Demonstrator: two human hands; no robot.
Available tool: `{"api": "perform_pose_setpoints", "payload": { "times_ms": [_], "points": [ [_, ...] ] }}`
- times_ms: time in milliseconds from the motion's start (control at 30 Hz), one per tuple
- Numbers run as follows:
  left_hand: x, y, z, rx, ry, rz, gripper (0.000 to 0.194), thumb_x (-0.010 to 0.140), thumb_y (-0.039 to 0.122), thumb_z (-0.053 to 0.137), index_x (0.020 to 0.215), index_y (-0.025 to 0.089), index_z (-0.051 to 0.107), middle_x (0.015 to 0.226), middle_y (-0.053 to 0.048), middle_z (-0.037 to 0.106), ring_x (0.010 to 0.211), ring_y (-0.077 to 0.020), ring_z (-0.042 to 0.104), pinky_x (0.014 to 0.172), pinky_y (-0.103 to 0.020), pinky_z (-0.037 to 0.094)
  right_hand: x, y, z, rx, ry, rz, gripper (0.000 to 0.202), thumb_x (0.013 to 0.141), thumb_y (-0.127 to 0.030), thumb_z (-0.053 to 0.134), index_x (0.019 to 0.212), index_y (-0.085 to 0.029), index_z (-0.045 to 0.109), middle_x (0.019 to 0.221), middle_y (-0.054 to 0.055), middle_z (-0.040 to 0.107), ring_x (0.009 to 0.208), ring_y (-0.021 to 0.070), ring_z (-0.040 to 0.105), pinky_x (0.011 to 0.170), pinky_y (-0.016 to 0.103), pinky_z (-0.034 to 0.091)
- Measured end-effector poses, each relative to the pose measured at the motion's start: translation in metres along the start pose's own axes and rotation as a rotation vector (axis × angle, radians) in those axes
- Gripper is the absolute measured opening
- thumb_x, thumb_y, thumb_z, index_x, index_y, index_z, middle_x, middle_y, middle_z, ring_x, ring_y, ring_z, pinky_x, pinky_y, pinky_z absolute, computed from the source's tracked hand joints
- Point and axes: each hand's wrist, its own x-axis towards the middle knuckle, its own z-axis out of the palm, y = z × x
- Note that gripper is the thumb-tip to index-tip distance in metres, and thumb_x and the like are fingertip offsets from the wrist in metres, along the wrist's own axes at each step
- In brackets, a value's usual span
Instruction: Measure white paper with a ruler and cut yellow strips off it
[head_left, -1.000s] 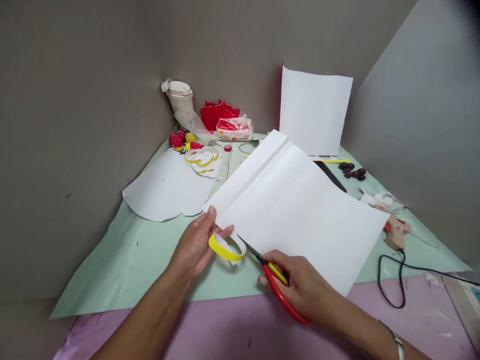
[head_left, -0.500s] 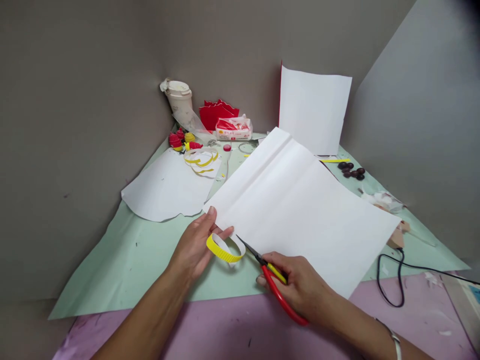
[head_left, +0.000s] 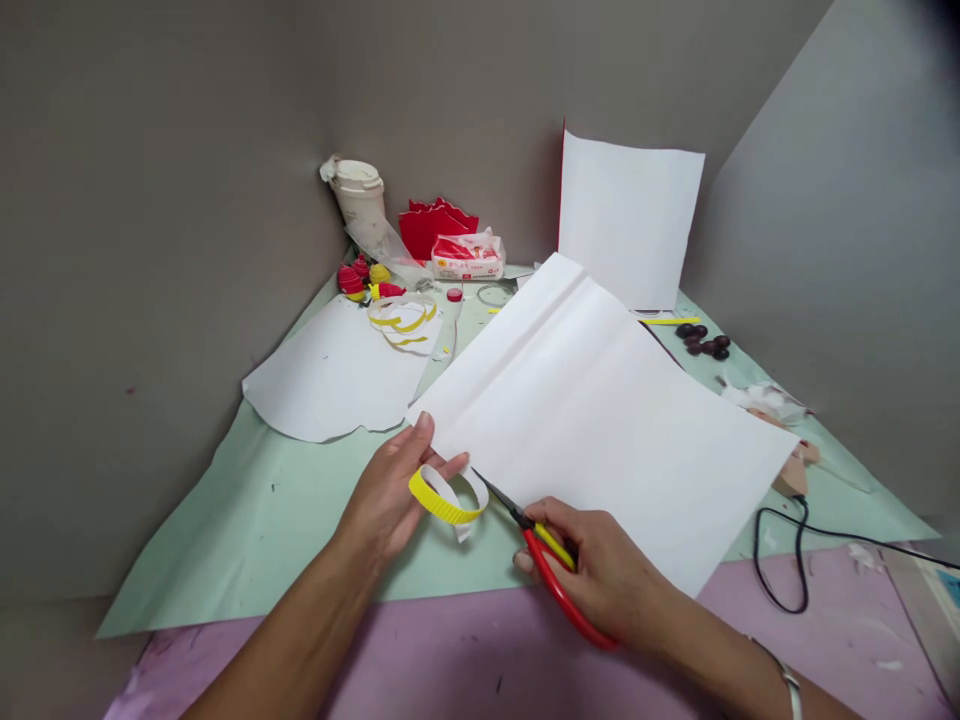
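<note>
My left hand point(head_left: 394, 480) pinches the left corner of a large white sheet point(head_left: 577, 410), thumb on top and fingers underneath. From the fingers of that hand curls a narrow strip point(head_left: 444, 505), ridged yellow on one face and white on the other. My right hand point(head_left: 592, 565) grips scissors point(head_left: 559, 585) with red handles and dark blades, a bit of yellow showing between the handles. The blade tip touches the lower left edge of the sheet, close beside the curl. Whether the strip is still joined to the sheet I cannot tell.
A rounded white sheet point(head_left: 330, 380) lies left, with curled yellow strips point(head_left: 405, 320) on it. Behind stand a white bucket point(head_left: 360, 195), a tissue pack point(head_left: 469, 260) and an upright white sheet point(head_left: 626, 220). Dark round beads point(head_left: 705, 345) and a black cord point(head_left: 802, 560) are right.
The curled yellow strip has shifted slightly left, and its loose white end hangs a little lower. Both hands keep nearly the same place and grip.
</note>
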Motion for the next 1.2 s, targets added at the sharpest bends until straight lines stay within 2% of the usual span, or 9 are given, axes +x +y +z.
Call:
{"api": "perform_pose_setpoints", "payload": {
  "times_ms": [200,367,533,833,1033,1200],
  "points": [
    [-0.0021,0.0009,0.0021,0.033,-0.004,-0.018,0.024,0.079,0.036,0.079,0.088,0.014,0.074,0.068,0.0,0.063,0.07,-0.0125,0.064,0.079,-0.029,0.062,0.0012,0.0031,0.0011,0.032,-0.02,-0.036,0.017,0.089,-0.036,0.061,0.094,-0.02,0.064,0.065,-0.006,0.049,0.058,0.0115,0.04,0.055,0.022,0.034],
    [-0.0005,-0.0001,0.002,0.046,0.002,-0.017,0.027,0.078,0.037,0.08,0.089,0.014,0.074,0.064,0.0,0.063,0.071,-0.0138,0.066,0.08,-0.029,0.062,0.0014,0.003,0.0012,0.035,-0.028,-0.056,0.014,0.09,-0.033,0.059,0.09,-0.019,0.064,0.066,-0.006,0.048,0.059,0.0112,0.039,0.055,0.022,0.034],
    [0.0002,-0.0013,0.0007,0.044,-0.003,-0.017,0.024,0.08,0.035,0.079,0.09,0.014,0.073,0.07,-0.001,0.066,0.072,-0.0138,0.066,0.082,-0.03,0.061,0.0002,0.0005,0.0014,0.026,-0.012,-0.079,0.014,0.091,-0.031,0.058,0.085,-0.019,0.061,0.066,-0.005,0.047,0.059,0.0113,0.039,0.055,0.022,0.033],
    [-0.0026,0.0012,0.0034,0.019,0.007,-0.02,0.025,0.073,0.035,0.084,0.08,0.015,0.072,0.057,0.004,0.056,0.062,-0.0115,0.061,0.078,-0.028,0.061,0.0005,-0.0006,0.0015,0.012,0.004,-0.01,0.018,0.086,-0.035,0.064,0.097,-0.02,0.063,0.064,-0.006,0.05,0.058,0.012,0.042,0.056,0.023,0.034],
    [-0.0022,0.0002,0.0036,0.026,0.021,-0.037,0.025,0.075,0.037,0.082,0.074,0.014,0.07,0.057,0.004,0.056,0.058,-0.0095,0.06,0.079,-0.026,0.06,0.0,0.0017,0.0018,0.018,0.003,-0.035,0.016,0.087,-0.034,0.064,0.096,-0.02,0.064,0.065,-0.006,0.05,0.058,0.0117,0.042,0.056,0.022,0.034],
    [-0.0037,0.0011,0.0036,0.031,0.029,-0.045,0.023,0.077,0.035,0.081,0.078,0.014,0.071,0.055,0.004,0.055,0.057,-0.0105,0.061,0.08,-0.027,0.06,0.0,-0.0002,0.0012,0.053,-0.008,-0.071,0.013,0.089,-0.032,0.061,0.088,-0.02,0.062,0.064,-0.006,0.047,0.058,0.0112,0.039,0.055,0.021,0.035]
  ]
}}
